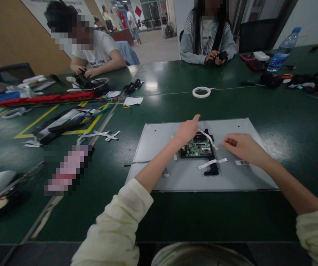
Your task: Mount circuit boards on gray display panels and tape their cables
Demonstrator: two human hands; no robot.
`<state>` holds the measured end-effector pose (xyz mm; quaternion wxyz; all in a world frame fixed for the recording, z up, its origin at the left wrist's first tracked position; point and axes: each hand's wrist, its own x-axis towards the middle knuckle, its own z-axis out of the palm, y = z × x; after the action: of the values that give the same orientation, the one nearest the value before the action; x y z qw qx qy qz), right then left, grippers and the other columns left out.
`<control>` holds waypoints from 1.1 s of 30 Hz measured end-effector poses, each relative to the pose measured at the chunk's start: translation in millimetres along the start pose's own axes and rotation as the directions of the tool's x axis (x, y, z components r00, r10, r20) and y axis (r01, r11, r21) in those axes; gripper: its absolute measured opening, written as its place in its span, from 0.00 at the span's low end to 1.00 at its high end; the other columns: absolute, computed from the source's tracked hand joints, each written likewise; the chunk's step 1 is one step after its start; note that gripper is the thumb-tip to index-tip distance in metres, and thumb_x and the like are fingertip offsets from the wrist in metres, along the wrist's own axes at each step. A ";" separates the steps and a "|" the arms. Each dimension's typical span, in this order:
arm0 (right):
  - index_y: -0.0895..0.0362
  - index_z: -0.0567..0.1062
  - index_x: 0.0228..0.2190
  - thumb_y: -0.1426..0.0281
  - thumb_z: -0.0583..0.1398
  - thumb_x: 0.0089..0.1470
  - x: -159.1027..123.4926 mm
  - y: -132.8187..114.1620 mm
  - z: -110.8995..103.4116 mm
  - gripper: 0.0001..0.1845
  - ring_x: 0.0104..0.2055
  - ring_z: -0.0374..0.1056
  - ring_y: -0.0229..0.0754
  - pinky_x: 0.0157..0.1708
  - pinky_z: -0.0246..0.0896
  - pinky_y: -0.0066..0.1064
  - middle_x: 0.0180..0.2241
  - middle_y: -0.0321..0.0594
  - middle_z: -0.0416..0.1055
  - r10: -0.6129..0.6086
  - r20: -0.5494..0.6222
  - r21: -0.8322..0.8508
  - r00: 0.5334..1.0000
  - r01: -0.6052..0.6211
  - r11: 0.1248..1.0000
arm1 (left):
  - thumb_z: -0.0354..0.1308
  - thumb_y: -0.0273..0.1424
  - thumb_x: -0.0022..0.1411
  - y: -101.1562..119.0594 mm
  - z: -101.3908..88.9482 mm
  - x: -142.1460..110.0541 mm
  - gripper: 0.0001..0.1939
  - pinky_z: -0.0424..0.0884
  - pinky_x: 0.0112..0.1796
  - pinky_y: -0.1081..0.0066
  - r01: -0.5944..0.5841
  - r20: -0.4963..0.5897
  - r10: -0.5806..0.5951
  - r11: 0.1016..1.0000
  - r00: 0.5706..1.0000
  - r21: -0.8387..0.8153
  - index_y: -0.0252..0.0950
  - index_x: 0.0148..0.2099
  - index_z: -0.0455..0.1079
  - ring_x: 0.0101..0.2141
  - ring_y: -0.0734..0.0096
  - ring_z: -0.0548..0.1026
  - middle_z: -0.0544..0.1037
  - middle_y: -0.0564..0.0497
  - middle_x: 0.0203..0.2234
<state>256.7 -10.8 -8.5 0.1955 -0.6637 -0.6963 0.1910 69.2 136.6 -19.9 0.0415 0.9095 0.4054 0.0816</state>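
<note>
A flat grey panel (159, 147) lies on the table in front of me, with a green circuit board (196, 149) in a black bracket (212, 167) at its middle. My left hand (187, 131) is over the board's upper left edge, one finger stretched out and the others mostly hidden. From beside that hand a white tape strip (209, 138) runs down across the bracket. Another white tape strip (213, 163) crosses the bracket's lower arm. Right of the board, my right hand (240, 146) hovers over the panel with fingers curled in; no object shows in them.
A white tape roll (201, 92) lies beyond the panel. Tape pieces (103, 135), a pixelated pink object (68, 168) and a black device with cables (60, 123) are at left. A water bottle (283, 50) stands at far right. Two people sit across the table.
</note>
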 end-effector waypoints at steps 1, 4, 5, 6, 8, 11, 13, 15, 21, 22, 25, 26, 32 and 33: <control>0.56 0.75 0.31 0.61 0.54 0.55 -0.2 -0.2 -1.2 0.14 0.32 0.65 0.37 0.32 0.56 0.28 0.30 0.37 0.71 -0.032 0.019 0.060 0.999 0.031 0.998 | 0.46 0.28 0.65 -0.1 -3.7 -0.9 0.26 0.67 0.36 0.70 0.002 -0.017 -0.002 1.000 1.000 -0.014 0.34 0.64 0.50 0.38 0.64 0.76 0.78 0.43 0.39; 0.55 0.76 0.35 0.62 0.55 0.55 -2.2 -5.0 -3.5 0.13 0.37 0.66 0.37 0.37 0.58 0.29 0.36 0.39 0.72 -0.154 0.138 0.190 0.978 0.127 0.974 | 0.47 0.29 0.65 -1.5 -21.2 -7.4 0.24 0.66 0.34 0.72 -0.003 -0.115 -0.006 0.997 0.993 -0.080 0.34 0.63 0.52 0.35 0.67 0.75 0.78 0.46 0.35; 0.55 0.76 0.35 0.63 0.55 0.55 -3.2 -7.3 -4.0 0.13 0.37 0.65 0.37 0.36 0.59 0.29 0.37 0.39 0.71 -0.183 0.169 0.206 0.968 0.147 0.967 | 0.47 0.30 0.65 -2.0 -28.6 -11.4 0.23 0.66 0.33 0.72 -0.010 -0.150 -0.007 0.994 0.989 -0.109 0.34 0.62 0.53 0.33 0.68 0.75 0.78 0.47 0.33; 0.55 0.76 0.36 0.64 0.55 0.56 -4.2 -9.6 -4.3 0.13 0.36 0.65 0.37 0.36 0.58 0.29 0.37 0.39 0.71 -0.204 0.193 0.212 0.960 0.163 0.964 | 0.46 0.30 0.66 -2.2 -36.2 -16.4 0.22 0.65 0.32 0.73 -0.018 -0.177 -0.007 0.990 0.984 -0.141 0.34 0.60 0.56 0.32 0.69 0.74 0.77 0.48 0.32; 0.55 0.76 0.36 0.64 0.55 0.55 -5.7 -13.2 -4.7 0.12 0.34 0.64 0.36 0.34 0.58 0.29 0.36 0.39 0.70 -0.225 0.217 0.213 0.950 0.179 0.960 | 0.46 0.31 0.66 -1.2 -49.8 -29.9 0.18 0.64 0.31 0.73 -0.048 -0.199 0.007 0.978 0.980 -0.203 0.34 0.57 0.61 0.29 0.71 0.73 0.76 0.51 0.28; 0.55 0.76 0.36 0.64 0.55 0.55 -6.7 -15.5 -5.2 0.12 0.34 0.64 0.36 0.34 0.58 0.28 0.36 0.39 0.69 -0.233 0.255 0.234 0.938 0.174 0.957 | 0.45 0.31 0.67 4.1 -58.7 -56.0 0.13 0.66 0.32 0.73 -0.096 -0.187 0.044 0.956 0.981 -0.278 0.36 0.49 0.66 0.26 0.73 0.71 0.74 0.53 0.25; 0.55 0.76 0.36 0.62 0.56 0.55 -7.0 -15.1 -5.8 0.13 0.34 0.63 0.36 0.33 0.57 0.28 0.38 0.39 0.69 -0.237 0.295 0.249 0.926 0.165 0.954 | 0.44 0.29 0.67 9.0 -54.9 -73.3 0.13 0.68 0.35 0.71 -0.151 -0.171 0.102 0.941 0.980 -0.303 0.36 0.49 0.66 0.31 0.72 0.73 0.75 0.51 0.31; 0.54 0.76 0.37 0.60 0.56 0.55 -7.3 -13.8 -6.3 0.14 0.35 0.63 0.36 0.34 0.57 0.28 0.39 0.39 0.68 -0.247 0.336 0.262 0.909 0.162 0.951 | 0.45 0.28 0.66 13.4 -45.6 -86.9 0.12 0.68 0.44 0.68 -0.240 -0.183 0.195 0.932 0.964 -0.272 0.36 0.48 0.67 0.43 0.68 0.72 0.75 0.47 0.41; 0.53 0.76 0.37 0.60 0.58 0.53 -7.6 -10.7 -5.0 0.13 0.38 0.63 0.37 0.38 0.58 0.29 0.41 0.38 0.66 -0.241 0.366 0.278 0.899 0.141 0.950 | 0.45 0.31 0.67 18.0 -22.7 -99.6 0.15 0.62 0.53 0.62 -0.339 -0.087 0.328 0.922 0.940 -0.187 0.34 0.54 0.63 0.53 0.65 0.66 0.71 0.46 0.51; 0.54 0.76 0.37 0.60 0.58 0.53 -7.6 -10.9 -4.7 0.13 0.38 0.63 0.37 0.38 0.58 0.29 0.40 0.38 0.66 -0.232 0.367 0.275 0.901 0.134 0.952 | 0.44 0.31 0.68 17.9 -22.0 -99.4 0.15 0.62 0.53 0.62 -0.341 -0.069 0.334 0.922 0.940 -0.181 0.34 0.54 0.63 0.52 0.65 0.67 0.71 0.46 0.50; 0.54 0.75 0.36 0.61 0.59 0.53 -7.3 -12.3 -3.7 0.12 0.37 0.63 0.36 0.37 0.58 0.29 0.39 0.38 0.66 -0.215 0.364 0.264 0.906 0.120 0.957 | 0.42 0.31 0.69 17.5 -22.6 -98.2 0.15 0.63 0.52 0.63 -0.350 -0.038 0.348 0.923 0.937 -0.162 0.34 0.54 0.63 0.51 0.66 0.68 0.72 0.46 0.49; 0.54 0.75 0.36 0.61 0.59 0.52 -7.3 -12.6 -3.3 0.12 0.37 0.63 0.36 0.37 0.58 0.29 0.39 0.38 0.66 -0.213 0.361 0.264 0.908 0.119 0.957 | 0.42 0.31 0.69 17.4 -22.9 -98.0 0.15 0.63 0.52 0.63 -0.353 -0.034 0.352 0.922 0.935 -0.156 0.35 0.54 0.63 0.51 0.66 0.68 0.72 0.46 0.49; 0.53 0.76 0.38 0.59 0.59 0.52 -6.6 -10.7 -1.0 0.15 0.37 0.63 0.36 0.36 0.59 0.30 0.41 0.38 0.66 -0.184 0.351 0.268 0.918 0.090 0.959 | 0.42 0.31 0.69 17.4 -21.2 -97.6 0.16 0.63 0.52 0.63 -0.372 -0.036 0.371 0.920 0.928 -0.125 0.34 0.54 0.63 0.51 0.66 0.69 0.72 0.46 0.51; 0.53 0.76 0.38 0.59 0.59 0.51 -6.4 -10.4 -0.9 0.15 0.37 0.63 0.37 0.36 0.58 0.30 0.41 0.38 0.66 -0.182 0.358 0.258 0.916 0.090 0.962 | 0.42 0.31 0.70 17.3 -20.5 -97.5 0.16 0.63 0.52 0.63 -0.374 -0.039 0.372 0.920 0.928 -0.122 0.34 0.54 0.63 0.51 0.66 0.69 0.72 0.46 0.51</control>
<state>248.7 -17.7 -2.4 0.1480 -0.5359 -0.7379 0.3827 14.0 52.7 -8.4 0.0800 0.9649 0.2193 0.1206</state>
